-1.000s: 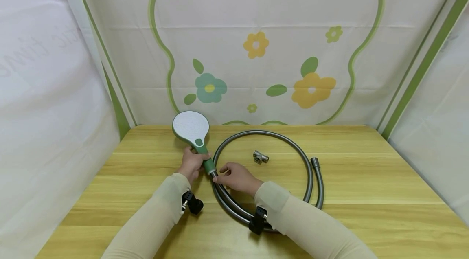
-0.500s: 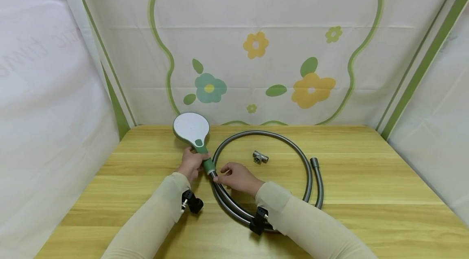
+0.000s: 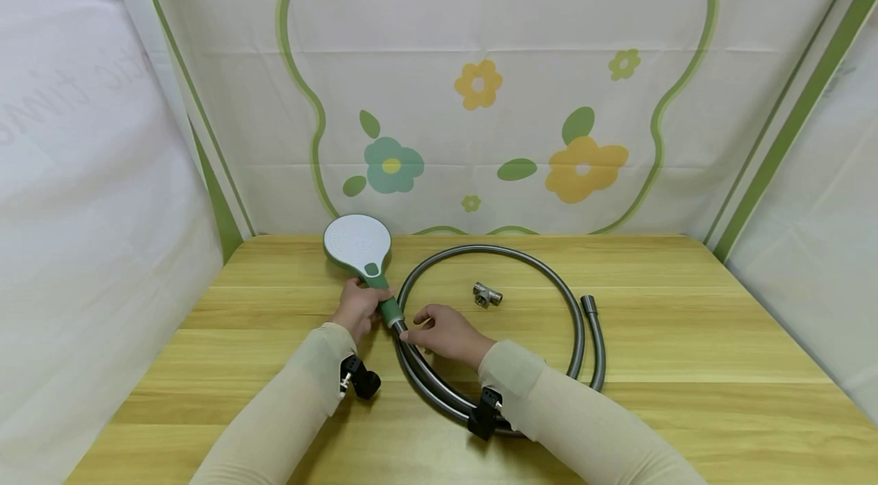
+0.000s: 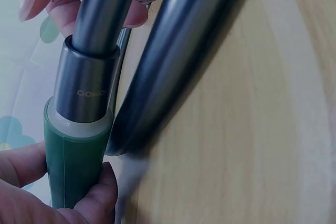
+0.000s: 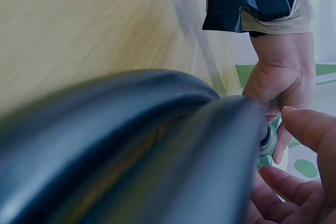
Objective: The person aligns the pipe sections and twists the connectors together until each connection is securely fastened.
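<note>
My left hand (image 3: 357, 308) grips the green handle of a hand shower (image 3: 357, 242), its round white face up, at the back left of the table. A dark metal shower hose (image 3: 483, 248) lies in a loop. One end's sleeve (image 4: 86, 87), seen in the left wrist view, sits against the pale ring at the handle's end. My right hand (image 3: 449, 334) is at the hose just below that sleeve, fingers curled behind it. In the right wrist view its thumb (image 5: 310, 127) and fingers are either side of the hose end. The handle's underside is hidden.
Inside the loop lies a small metal tee fitting (image 3: 487, 294). The hose's other end (image 3: 589, 305) rests to the right of the loop. The wooden table (image 3: 686, 348) ends at a printed cloth backdrop (image 3: 521, 111), with white cloth at both sides.
The hand shower's head has tipped slightly down toward the table. Both hands have stayed nearly in place on the handle and at the hose.
</note>
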The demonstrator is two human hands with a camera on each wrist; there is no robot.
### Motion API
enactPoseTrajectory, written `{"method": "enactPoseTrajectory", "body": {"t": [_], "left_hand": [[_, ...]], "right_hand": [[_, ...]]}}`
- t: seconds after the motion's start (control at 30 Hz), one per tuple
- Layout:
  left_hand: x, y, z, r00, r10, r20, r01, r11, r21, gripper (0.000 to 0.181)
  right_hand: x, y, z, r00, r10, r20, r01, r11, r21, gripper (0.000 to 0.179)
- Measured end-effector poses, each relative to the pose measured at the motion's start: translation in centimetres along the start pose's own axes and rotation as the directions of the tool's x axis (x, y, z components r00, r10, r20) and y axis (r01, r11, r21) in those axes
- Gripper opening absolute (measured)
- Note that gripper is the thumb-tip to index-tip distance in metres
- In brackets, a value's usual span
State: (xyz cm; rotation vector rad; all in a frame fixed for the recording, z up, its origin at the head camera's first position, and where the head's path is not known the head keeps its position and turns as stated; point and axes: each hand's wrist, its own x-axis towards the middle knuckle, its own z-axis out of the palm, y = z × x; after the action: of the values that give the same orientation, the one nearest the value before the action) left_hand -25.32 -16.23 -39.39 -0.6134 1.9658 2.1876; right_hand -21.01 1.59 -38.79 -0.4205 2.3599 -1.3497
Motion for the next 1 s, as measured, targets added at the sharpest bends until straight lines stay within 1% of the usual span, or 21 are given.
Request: {"method": "enactPoseTrajectory", "body": {"t": [0.67, 1.0], "left_hand": [[0.33, -0.22, 0.13, 1.0, -0.009, 0.001, 0.009, 1.0, 0.014, 0.076], [0.34, -0.16, 0.27, 1.0, -0.012, 0.002, 0.012, 0.999, 0.045, 0.07]], "right_hand": [[-0.11, 0.02, -0.01, 1.0, -0.005, -0.004, 0.005, 1.0, -0.013, 0.044], [-0.39, -0.23, -0.1, 1.0, -0.006, -0.013, 0.005, 1.0, -0.029, 0.044]]}}
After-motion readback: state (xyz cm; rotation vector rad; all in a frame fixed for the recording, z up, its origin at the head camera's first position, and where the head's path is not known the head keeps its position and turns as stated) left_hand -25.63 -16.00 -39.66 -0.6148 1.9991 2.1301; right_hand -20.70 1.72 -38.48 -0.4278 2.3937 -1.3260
